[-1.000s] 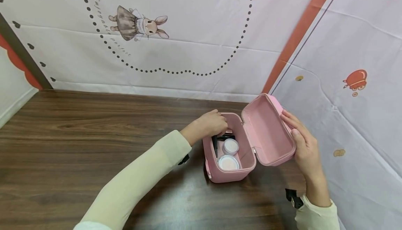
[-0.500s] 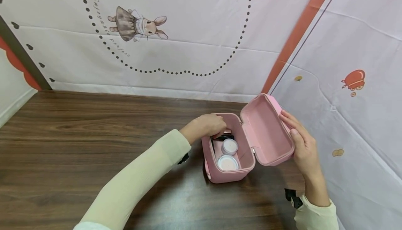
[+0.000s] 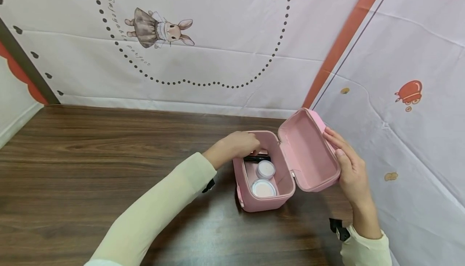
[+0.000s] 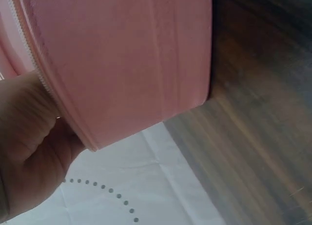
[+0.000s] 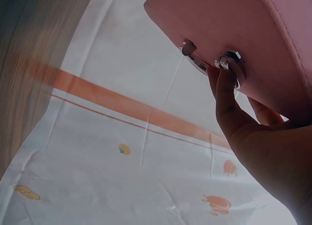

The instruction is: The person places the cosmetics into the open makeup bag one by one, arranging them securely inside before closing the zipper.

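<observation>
A pink cosmetic case (image 3: 267, 204) stands on the wooden table with its lid (image 3: 308, 153) swung up to the right. My left hand (image 3: 240, 144) reaches over the near-left rim, fingers bent down inside; their tips are hidden, so any hold is unclear. Close under them lie black stick-shaped items (image 3: 257, 158) and a small pink item (image 3: 263, 151). Two round white-topped jars, a smaller jar (image 3: 266, 169) and a larger jar (image 3: 264, 188), sit nearer the front. My right hand (image 3: 350, 167) grips the lid's outer edge, near a metal fitting (image 5: 226, 63) on its outside.
Behind the table (image 3: 109, 157) hangs a white printed cloth (image 3: 225, 28), with a second cloth side (image 3: 417, 137) close on the right beside my right hand. The case sits near that right side.
A long black item that stood along the case's left wall under my left hand has swung down across the case floor. My left hand has shifted slightly left. The right hand stays on the lid.
</observation>
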Motion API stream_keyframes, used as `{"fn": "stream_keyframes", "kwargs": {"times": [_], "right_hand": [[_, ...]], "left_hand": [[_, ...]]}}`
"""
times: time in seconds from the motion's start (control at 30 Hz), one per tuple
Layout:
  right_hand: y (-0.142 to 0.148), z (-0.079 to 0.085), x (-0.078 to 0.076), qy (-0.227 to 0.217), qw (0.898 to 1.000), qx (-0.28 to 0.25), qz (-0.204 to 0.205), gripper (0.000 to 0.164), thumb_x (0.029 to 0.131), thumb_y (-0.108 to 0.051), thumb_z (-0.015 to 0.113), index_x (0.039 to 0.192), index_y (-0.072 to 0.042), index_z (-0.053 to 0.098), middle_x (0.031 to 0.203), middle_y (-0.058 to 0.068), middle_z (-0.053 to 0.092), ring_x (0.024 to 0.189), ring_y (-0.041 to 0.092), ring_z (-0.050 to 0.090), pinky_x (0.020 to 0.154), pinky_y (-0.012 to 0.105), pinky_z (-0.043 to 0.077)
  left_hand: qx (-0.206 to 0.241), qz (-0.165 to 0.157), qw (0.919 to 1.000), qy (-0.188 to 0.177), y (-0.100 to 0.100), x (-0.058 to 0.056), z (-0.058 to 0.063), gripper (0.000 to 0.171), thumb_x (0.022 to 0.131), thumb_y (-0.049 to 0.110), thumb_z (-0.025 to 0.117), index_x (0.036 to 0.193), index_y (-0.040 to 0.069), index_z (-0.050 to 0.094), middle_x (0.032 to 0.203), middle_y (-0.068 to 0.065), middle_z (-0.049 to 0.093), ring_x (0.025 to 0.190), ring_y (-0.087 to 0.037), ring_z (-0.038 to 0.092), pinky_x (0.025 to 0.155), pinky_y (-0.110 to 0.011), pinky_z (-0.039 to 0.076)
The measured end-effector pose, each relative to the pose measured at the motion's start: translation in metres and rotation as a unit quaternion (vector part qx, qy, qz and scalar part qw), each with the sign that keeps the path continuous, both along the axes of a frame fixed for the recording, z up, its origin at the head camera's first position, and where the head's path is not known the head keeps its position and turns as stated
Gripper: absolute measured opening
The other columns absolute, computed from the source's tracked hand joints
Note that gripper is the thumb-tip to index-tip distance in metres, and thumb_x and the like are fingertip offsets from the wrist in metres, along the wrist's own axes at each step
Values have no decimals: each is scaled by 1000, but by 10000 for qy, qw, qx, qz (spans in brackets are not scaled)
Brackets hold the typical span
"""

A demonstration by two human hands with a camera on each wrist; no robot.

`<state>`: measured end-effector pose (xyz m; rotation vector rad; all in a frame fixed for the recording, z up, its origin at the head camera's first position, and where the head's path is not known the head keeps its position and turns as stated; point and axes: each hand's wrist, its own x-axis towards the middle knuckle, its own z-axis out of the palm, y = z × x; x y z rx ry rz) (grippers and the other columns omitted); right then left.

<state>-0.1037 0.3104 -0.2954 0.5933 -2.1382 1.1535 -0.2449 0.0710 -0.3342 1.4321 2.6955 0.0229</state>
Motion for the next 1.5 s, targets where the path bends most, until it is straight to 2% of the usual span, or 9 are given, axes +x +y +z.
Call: {"fn": "stream_keyframes", "kwargs": {"times": [0.27,0.37,0.47,0.57,0.8,0.97,1.13,1.33,1.5], "right_hand": [[3,-3,-4,15,10000,14,-9,35,94,8,35,121,15,56,132,27,50,129,27,44,105,25,31],[0,-1,-3,30,10000,22,-10,35,93,8,35,121,15,56,132,28,50,129,27,44,105,25,31],[-4,2,1,72,10000,0,15,35,93,9,35,120,16,56,131,28,51,129,26,44,105,24,31],[-8,2,2,96,10000,-19,-12,35,93,9,35,119,17,56,131,27,51,129,25,44,105,24,30],[2,-10,-4,-34,9997,-63,-250,35,94,6,37,123,12,57,135,24,49,131,25,42,105,24,30],[8,-14,-3,-559,9963,-15,-659,37,97,-3,39,131,1,56,144,8,45,134,17,38,102,20,28],[-2,-13,2,-809,9894,-165,-1191,35,99,-11,43,129,-6,60,130,-3,58,107,8,55,83,15,40],[-21,-17,0,-147,9917,-696,-1071,33,96,-6,43,118,0,66,116,6,66,94,12,59,77,18,44],[-37,-18,0,532,9914,-417,-1118,32,92,1,44,112,3,68,115,16,65,101,9,60,83,17,43]], "left_hand": [[1290,-395,9890,609,-18,-2,-20,27,96,5,49,106,18,71,99,0,65,98,-17,60,84,-33,48],[2295,-580,9694,644,-27,0,-30,24,95,6,53,109,15,70,106,-1,64,105,-18,58,91,-32,44],[3329,-789,9380,556,-35,7,-40,18,94,7,58,107,9,70,105,-5,62,103,-19,56,94,-31,41],[3947,-617,9159,388,-44,19,-49,23,93,12,62,115,6,66,116,-11,59,113,-24,53,101,-34,36],[3898,558,9134,-1031,-62,47,-67,85,89,41,66,152,8,19,159,-5,11,142,-22,17,109,-44,26],[3821,615,9082,-1592,-61,53,-70,108,80,71,54,154,16,-2,158,9,-11,143,-18,7,110,-43,24],[3705,511,9129,-1635,-59,58,-69,126,65,85,43,152,11,-9,157,5,-20,143,-23,4,110,-42,24],[3936,338,9021,-1737,-56,56,-71,132,64,83,51,152,3,-6,158,-1,-17,144,-23,1,110,-46,23],[4111,416,8895,-1949,-57,56,-70,125,70,50,81,152,5,-2,159,-2,-12,144,-22,2,110,-47,21]]}}
